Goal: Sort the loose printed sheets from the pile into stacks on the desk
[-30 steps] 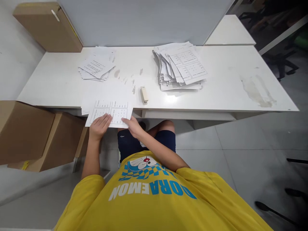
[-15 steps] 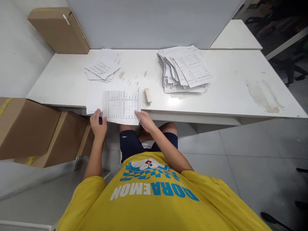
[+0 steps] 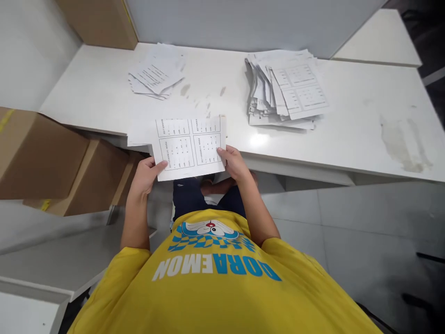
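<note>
A printed sheet of paper [image 3: 190, 148] with boxed text is held up at the front edge of the desk; whether it is one sheet or more, I cannot tell. My left hand [image 3: 148, 174] pinches its lower left side, thumb on top. At the right side, my right hand [image 3: 234, 162] grips it the same way. Behind the held sheet, plain white paper [image 3: 139, 134] lies over the desk edge on the left. The stapler is hidden behind the held sheet, except perhaps for a sliver at its upper right corner.
A thick, uneven stack of printed papers [image 3: 288, 88] sits at the back right of the white desk [image 3: 354, 125]. Further left is a smaller paper pile [image 3: 156, 74]. Cardboard boxes [image 3: 34, 157] stand at the left, and another box [image 3: 100, 23] rests at the back left corner.
My left hand has closed on the sheet's left side. Both hands have brought the sheet slightly right, and it now covers the stapler. The whole view has shifted too.
</note>
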Tool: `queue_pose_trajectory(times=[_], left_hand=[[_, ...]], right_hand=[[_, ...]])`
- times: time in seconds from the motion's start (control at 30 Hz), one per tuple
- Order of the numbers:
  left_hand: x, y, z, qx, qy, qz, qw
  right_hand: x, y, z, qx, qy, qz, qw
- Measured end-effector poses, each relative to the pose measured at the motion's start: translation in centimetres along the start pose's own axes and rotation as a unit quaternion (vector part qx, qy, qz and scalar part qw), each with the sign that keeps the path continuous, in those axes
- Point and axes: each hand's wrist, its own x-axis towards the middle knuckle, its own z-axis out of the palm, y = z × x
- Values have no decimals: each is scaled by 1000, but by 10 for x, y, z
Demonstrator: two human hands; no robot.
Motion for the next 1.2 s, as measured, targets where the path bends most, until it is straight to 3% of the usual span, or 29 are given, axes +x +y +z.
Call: queue_pose_trajectory(times=[0.17, 0.27, 0.4, 0.6, 0.77, 0.9, 1.0, 1.1, 1.2], left_hand=[[8, -5, 27, -52, -53, 13, 997], [16, -7, 42, -64, -112, 30, 991], [18, -9, 68, -40, -173, 16, 984], [16, -20, 117, 21, -175, 32, 984], [38, -24, 132, 129, -107, 76, 983], [44, -7, 135, 326, -59, 158, 930], [43, 8, 142, 390, -65, 250, 884], [52, 13, 151, 414, -137, 335, 835], [70, 4, 155, 426, -220, 384, 789]], right_hand=[[-22, -12, -34, -30, 16, -20, 999], [-39, -15, -54, -66, 16, -13, 998], [-64, -23, -67, -78, 29, 1, 997], [-82, -32, -67, -37, 119, 46, 991], [-70, -37, -95, -52, 148, 75, 985], [-56, -48, -122, -104, 178, 59, 977], [-48, -56, -133, -119, 185, 52, 974], [-44, -61, -138, -138, 182, 61, 972], [-42, -63, -141, -161, 175, 70, 969]])
